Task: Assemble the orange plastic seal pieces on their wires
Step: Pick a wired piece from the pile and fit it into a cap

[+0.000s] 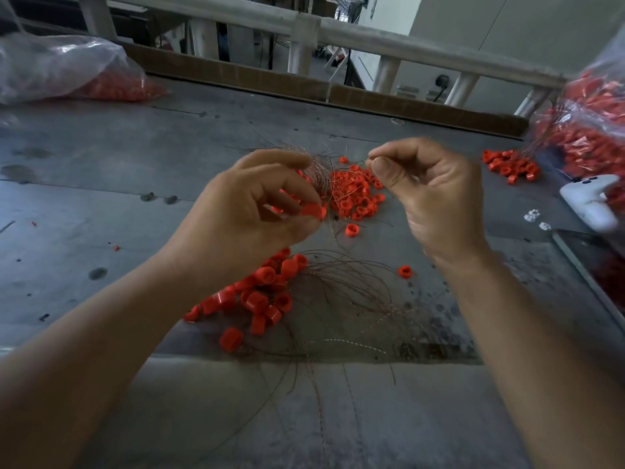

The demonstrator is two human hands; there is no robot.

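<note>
My left hand (257,204) pinches one orange seal piece (313,210) between thumb and fingertips above the table. My right hand (436,194) pinches the end of a thin copper wire (367,161) between thumb and forefinger, a little to the right of and above the seal piece. Behind both hands lies a heap of loose orange seal pieces (358,194) beside a tangle of bare wires (314,164). Nearer to me lies a bunch of seal pieces on wires (263,296), their wires (351,286) fanning out to the right.
The grey metal table (101,170) has a cardboard strip along its far edge. A plastic bag of orange pieces (67,69) sits far left, another bag (588,137) far right with a small pile (507,165) beside it. A white controller (592,201) lies at the right.
</note>
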